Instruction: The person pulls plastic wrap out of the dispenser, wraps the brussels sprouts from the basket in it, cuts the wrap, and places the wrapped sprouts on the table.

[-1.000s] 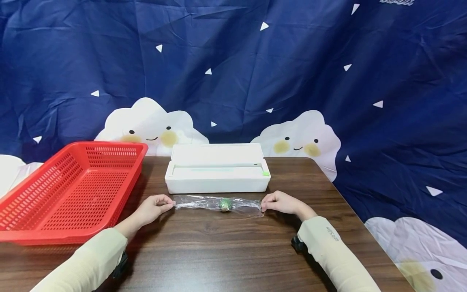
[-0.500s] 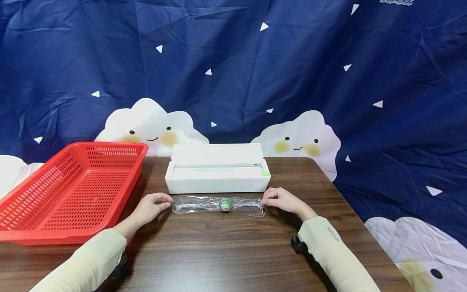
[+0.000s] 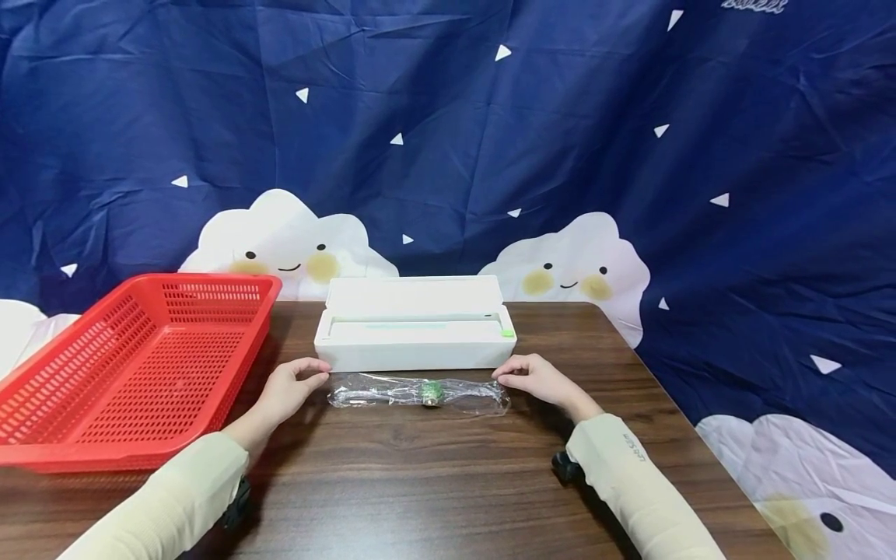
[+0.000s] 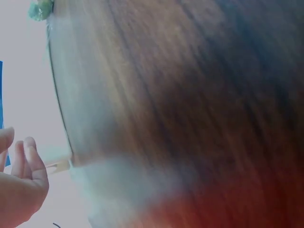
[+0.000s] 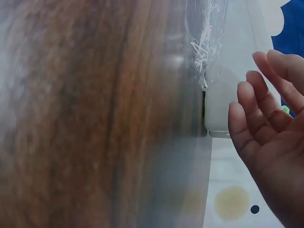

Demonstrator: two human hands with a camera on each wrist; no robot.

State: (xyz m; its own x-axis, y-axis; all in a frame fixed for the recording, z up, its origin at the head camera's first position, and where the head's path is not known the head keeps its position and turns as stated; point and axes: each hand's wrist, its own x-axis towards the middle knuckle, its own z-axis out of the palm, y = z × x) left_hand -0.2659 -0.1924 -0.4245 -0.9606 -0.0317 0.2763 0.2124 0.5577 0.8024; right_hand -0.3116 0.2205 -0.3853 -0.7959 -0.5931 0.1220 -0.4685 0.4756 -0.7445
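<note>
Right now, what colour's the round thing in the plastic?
The round thing looks mostly green, best in the head view.

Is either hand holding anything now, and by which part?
Nothing is held. The left hand and the right hand are empty near the white box; the clear plastic lies in front of it, ungripped. Whether either hand touches the box, I cannot tell.

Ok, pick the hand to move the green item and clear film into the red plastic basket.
Left, probably: the left hand is between the red plastic basket and the clear film, though the right hand looks nearer the green item.
</note>
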